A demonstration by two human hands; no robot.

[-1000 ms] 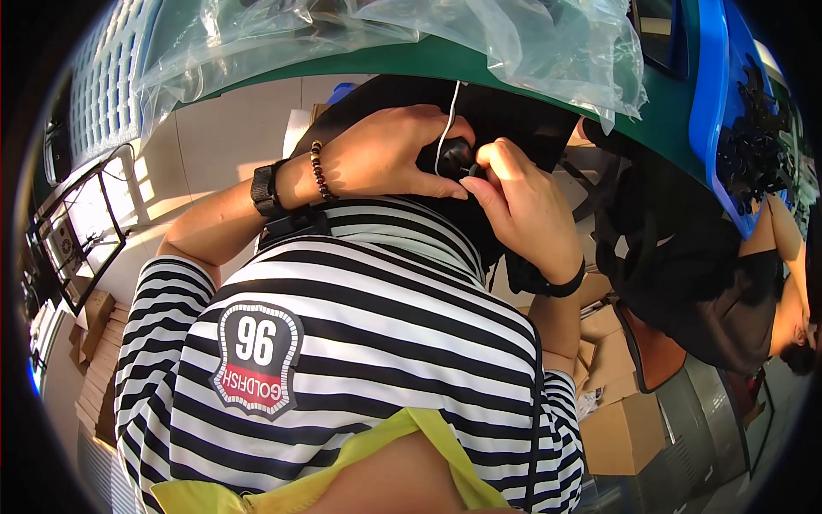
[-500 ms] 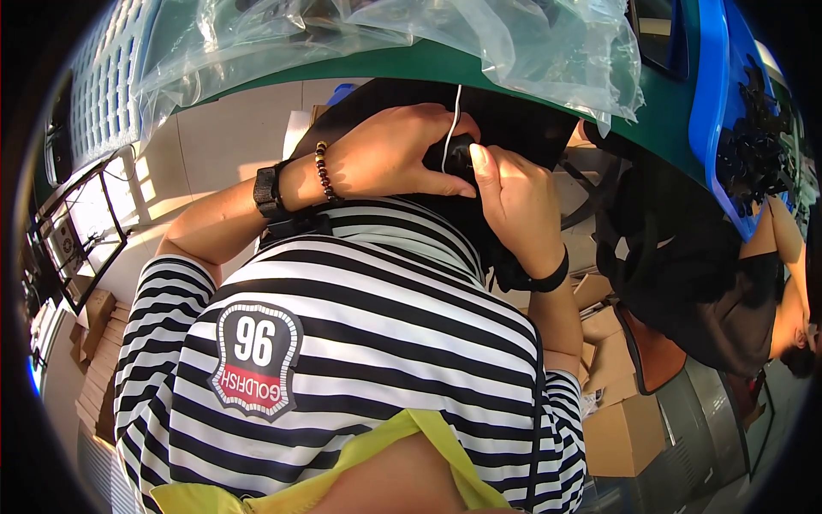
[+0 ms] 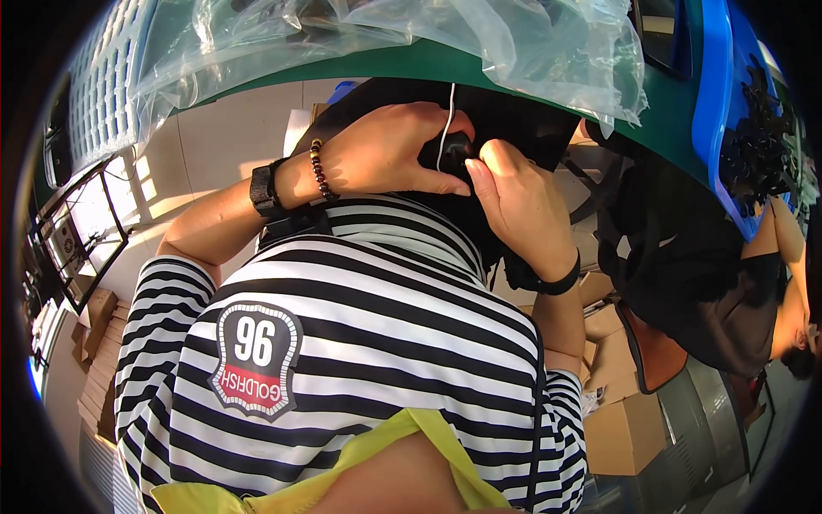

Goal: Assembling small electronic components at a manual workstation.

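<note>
Just below the table edge, my left hand (image 3: 398,150) is curled around a small black rounded part (image 3: 455,152), its thumb along the near side. A thin white cord (image 3: 448,120) hangs down over the part from above. My right hand (image 3: 527,201) is closed in a pinch, thumb against bent forefinger, at the part's right side. Whatever lies between those fingertips is too small or hidden to make out. Dark cloth lies behind both hands, so the part's outline is hard to separate from it.
Crumpled clear plastic bags (image 3: 377,26) cover the green table (image 3: 411,64). At the right stands a blue bin (image 3: 711,103) with black pieces (image 3: 753,150) in it. A person in dark clothing (image 3: 702,283) sits at the right, near cardboard boxes (image 3: 625,433). A white lattice tray (image 3: 107,86) is at upper left.
My right hand has moved a little right and down, its fingers more curled. The left hand, black part and white cord have shifted slightly left.
</note>
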